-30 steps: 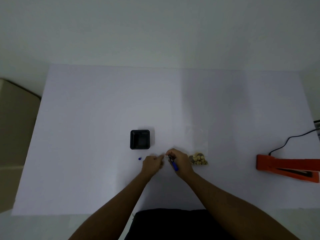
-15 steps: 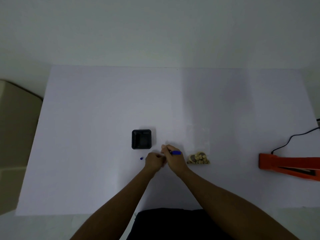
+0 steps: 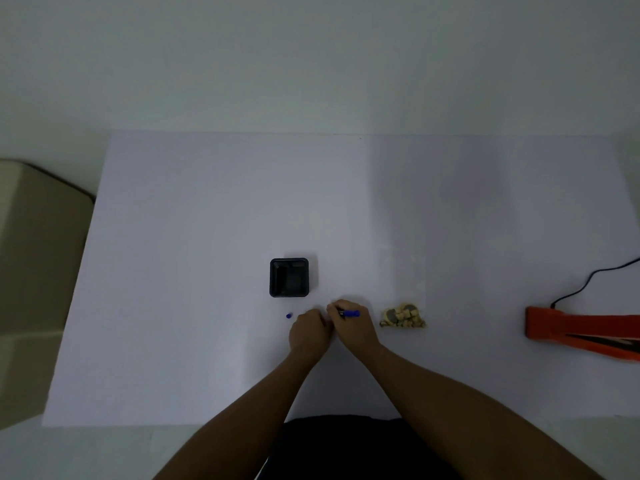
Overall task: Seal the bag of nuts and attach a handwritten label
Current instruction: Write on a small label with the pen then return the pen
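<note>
The white tabletop [image 3: 207,237] filled my view. At its right edge lay the orange heat sealer [image 3: 581,332] with its black cord, well apart from my hands. The clear bag of nuts [image 3: 403,299] lay flat just right of my right hand, not touching it, its nuts [image 3: 401,317] gathered at the near end and its mouth toward the far side; whether it was sealed I could not tell. A black square tray [image 3: 289,277] stood just beyond my left hand.

My left hand [image 3: 306,332] was curled, pressing down on something I judged to be the label, though it was hidden beneath my fingers. My right hand [image 3: 353,327] gripped a blue pen [image 3: 349,313], fingers closed round the barrel, the tip pointing left toward my other hand. The small blue pen cap [image 3: 289,315] lay left of my left hand.

To write well, I judged I should pin the label still and make short, light strokes.
</note>
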